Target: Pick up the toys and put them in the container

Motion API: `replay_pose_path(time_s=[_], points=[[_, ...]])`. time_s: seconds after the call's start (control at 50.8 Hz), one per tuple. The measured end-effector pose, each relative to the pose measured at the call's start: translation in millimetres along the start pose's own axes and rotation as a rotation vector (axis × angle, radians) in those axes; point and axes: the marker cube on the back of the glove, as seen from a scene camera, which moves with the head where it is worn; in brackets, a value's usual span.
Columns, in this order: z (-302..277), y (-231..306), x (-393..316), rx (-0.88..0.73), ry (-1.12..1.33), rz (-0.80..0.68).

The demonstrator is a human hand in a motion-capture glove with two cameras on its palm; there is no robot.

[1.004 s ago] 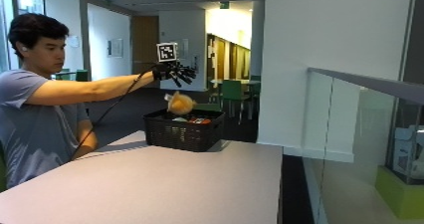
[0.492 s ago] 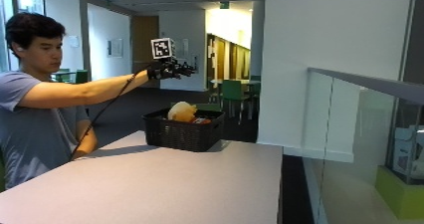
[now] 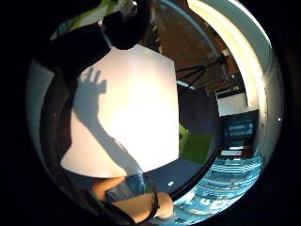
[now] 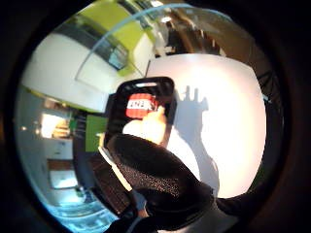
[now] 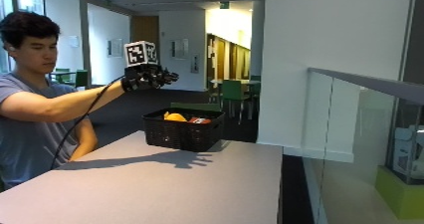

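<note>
Outside view: my gloved right hand [image 5: 147,77] hangs in the air with fingers loosely spread, holding nothing. Below and just ahead of it, a black basket [image 5: 183,130] sits on the grey table [image 5: 165,189], with an orange toy [image 5: 175,117] and a red toy [image 5: 197,120] inside.

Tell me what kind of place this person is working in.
Probably an office or campus building's common area. Behind the table with the black basket, a corridor leads to green chairs at tables, and a glass balustrade runs alongside.
</note>
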Motion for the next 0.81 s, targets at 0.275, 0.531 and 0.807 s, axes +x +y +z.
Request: replay_pose_path(time_s=[0.275,0.531,0.807], points=[[29.5,30.8,93.0,0.011,-0.035,0.064],[60.2,47.5,127.5,-0.019,-0.049,0.062],[72.3,49.4,133.0,-0.049,-0.042,0.058]])
